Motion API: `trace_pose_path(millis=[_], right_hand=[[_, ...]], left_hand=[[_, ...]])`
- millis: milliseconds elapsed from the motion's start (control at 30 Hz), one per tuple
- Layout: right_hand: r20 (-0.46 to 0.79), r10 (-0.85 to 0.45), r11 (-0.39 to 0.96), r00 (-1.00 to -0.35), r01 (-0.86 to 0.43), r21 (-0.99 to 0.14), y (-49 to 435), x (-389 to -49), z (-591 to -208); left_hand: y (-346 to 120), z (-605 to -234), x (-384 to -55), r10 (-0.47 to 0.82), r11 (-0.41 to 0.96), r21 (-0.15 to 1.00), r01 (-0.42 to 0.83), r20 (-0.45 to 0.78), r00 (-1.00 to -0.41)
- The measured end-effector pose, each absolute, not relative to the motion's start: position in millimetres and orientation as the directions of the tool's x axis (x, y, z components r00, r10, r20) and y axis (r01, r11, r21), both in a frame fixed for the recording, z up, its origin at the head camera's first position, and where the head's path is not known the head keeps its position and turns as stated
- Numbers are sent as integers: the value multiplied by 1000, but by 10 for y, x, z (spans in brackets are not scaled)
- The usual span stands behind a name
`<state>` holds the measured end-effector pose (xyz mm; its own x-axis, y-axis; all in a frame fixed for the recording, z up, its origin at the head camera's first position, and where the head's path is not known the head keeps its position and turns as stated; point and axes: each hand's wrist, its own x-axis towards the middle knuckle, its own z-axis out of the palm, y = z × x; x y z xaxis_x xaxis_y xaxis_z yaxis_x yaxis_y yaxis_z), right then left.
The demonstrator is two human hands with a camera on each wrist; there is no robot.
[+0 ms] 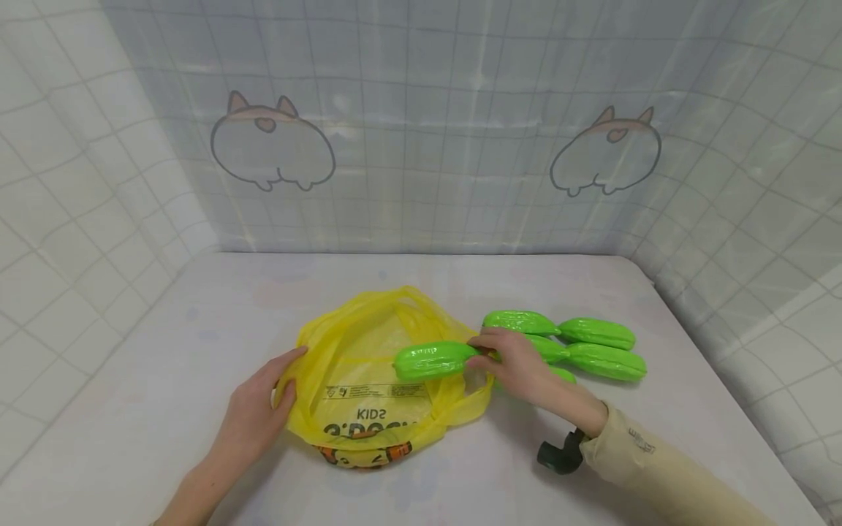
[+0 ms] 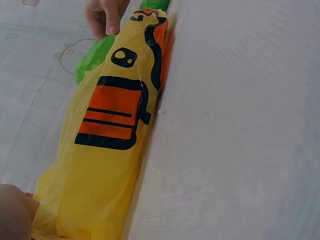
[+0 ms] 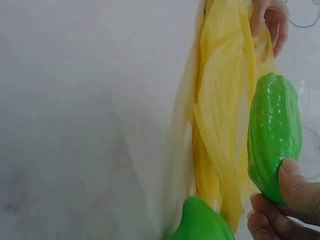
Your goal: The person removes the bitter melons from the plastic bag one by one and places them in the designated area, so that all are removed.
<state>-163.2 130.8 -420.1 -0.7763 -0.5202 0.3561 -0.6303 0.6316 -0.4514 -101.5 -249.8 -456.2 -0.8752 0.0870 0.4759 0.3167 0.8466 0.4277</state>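
A yellow plastic bag (image 1: 309,409) lies on the table with its mouth spread wide, printed with "KIDS" and a cartoon face. My left hand (image 1: 259,402) pinches its left rim between thumb and fingers. With thumb and fingertips, my right hand (image 1: 516,364) holds one end of a glossy green ridged gourd (image 1: 430,361). The gourd's free end points left over the bag's opening. In the right wrist view, the gourd (image 3: 274,132) hangs above the table beside the bag (image 3: 220,90). Orange and black print covers the bag's outer side (image 2: 107,175) in the left wrist view.
Right of the bag lie several more green gourds (image 1: 605,361) in rows, partly hidden by my right hand. A black device (image 1: 560,454) sits at my right wrist. White tiled-pattern sheeting (image 1: 421,146) stands behind and on both sides of the table (image 1: 197,314).
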Motion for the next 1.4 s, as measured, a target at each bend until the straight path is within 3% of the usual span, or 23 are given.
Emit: trace_pose_path(millis=[867,1400], right_hand=[[496,-400,691,-771,-609,-389,2098,-1349,-4190],[619,-273,803,-737,-528,-275,2735,-1100,-4307]], left_hand=[[-2490,-4540,-1012,75,845,447,294,444,-893],[-2486,-4545,-1022,68,843,457,285,435,-898]])
